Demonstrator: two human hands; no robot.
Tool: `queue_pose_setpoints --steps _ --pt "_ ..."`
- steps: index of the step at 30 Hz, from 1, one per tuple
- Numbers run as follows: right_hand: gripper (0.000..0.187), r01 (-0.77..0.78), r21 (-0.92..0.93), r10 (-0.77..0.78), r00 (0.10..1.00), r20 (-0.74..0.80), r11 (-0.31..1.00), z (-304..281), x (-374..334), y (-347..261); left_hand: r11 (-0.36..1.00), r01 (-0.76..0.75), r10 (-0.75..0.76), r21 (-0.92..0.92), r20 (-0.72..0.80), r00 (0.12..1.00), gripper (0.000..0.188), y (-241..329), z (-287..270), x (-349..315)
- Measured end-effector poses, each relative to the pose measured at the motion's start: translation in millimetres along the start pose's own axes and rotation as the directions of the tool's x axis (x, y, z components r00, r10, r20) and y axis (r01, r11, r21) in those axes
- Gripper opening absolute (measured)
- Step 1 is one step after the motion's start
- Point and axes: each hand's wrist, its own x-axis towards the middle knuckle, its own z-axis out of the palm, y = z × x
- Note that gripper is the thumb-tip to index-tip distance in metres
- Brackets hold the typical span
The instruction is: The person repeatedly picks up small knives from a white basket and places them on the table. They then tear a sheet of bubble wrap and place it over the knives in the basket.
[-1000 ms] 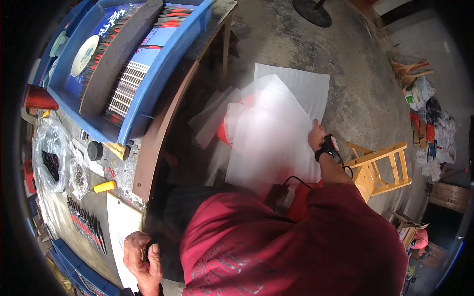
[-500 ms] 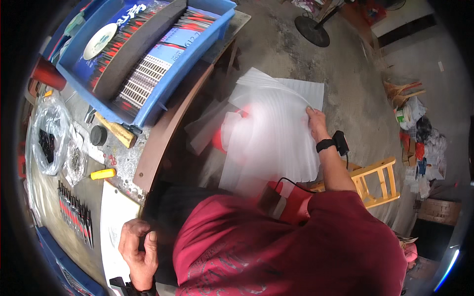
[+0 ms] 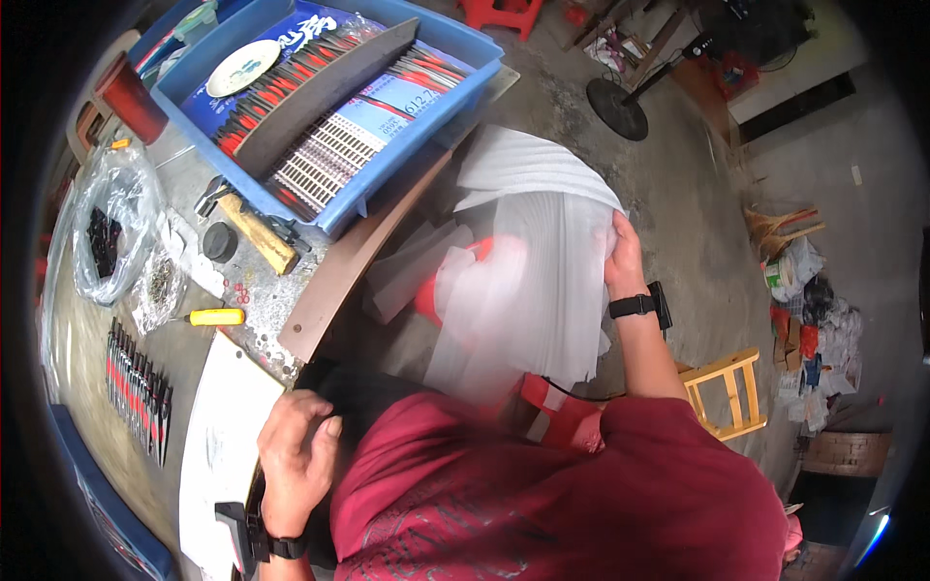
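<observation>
A: Quick: what's the R hand (image 3: 627, 254) on?
B: Gripping the R edge of thin, ribbed, white foam sheets (image 3: 557, 281), thumb on the near face. Black band on that wrist.
A: Where are the sheets, approx?
B: Mid-scene, just R of the table, far side bent over in a fold. A bright red thing (image 3: 427, 302), mostly hidden, pokes out on their L.
A: And the L hand (image 3: 293, 465)?
B: Near L, fingers loosely curled, thumb apart, holding nothing. It's over the R edge of a flat white board (image 3: 228, 416); can't tell if touching.
A: What else is on the table?
B: Far end: big blue plastic tray (image 3: 421, 143) w/ rows of red-and-black tools. Nearer, a hammer w/ a wooden handle (image 3: 260, 235), then a yellow-handled screwdriver (image 3: 215, 317). Far L, a clear plastic bag (image 3: 140, 218) w/ dark bits.
A: R side?
B: Pale wooden seat frame (image 3: 753, 387) on the floor, near R, beyond the R forearm.
</observation>
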Motion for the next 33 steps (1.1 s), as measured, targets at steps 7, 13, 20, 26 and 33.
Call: queue_pose_setpoints --steps 7,13,20,26,33 --pt "0.035 -0.003 0.022 -0.002 0.97 0.242 1.0 57.6 -38.7 -19.5 0.996 -0.059 0.057 -0.062 -0.034 0.998 0.017 -3.7 25.7 36.8" --pt "0.04 0.025 0.059 -0.048 0.907 0.418 0.998 88.6 -77.4 -46.3 0.984 -0.167 0.164 0.057 0.047 0.985 0.029 11.0 56.1 51.2" --pt "0.044 0.215 0.148 -0.255 0.663 0.704 0.965 96.7 -111.6 -64.7 0.976 -0.199 0.192 0.089 0.074 0.979 0.051 17.2 76.7 75.3" --pt "0.05 0.241 0.264 -0.357 0.594 0.721 0.934 99.5 -141.9 -89.6 0.973 -0.231 0.229 0.006 0.088 0.969 0.063 24.2 99.5 75.8" --pt "0.051 0.365 0.33 -0.488 0.55 0.678 0.87 106.2 -155.6 -100.5 0.946 0.286 -0.196 -0.154 0.432 0.88 0.08 -13.6 125.1 64.9"
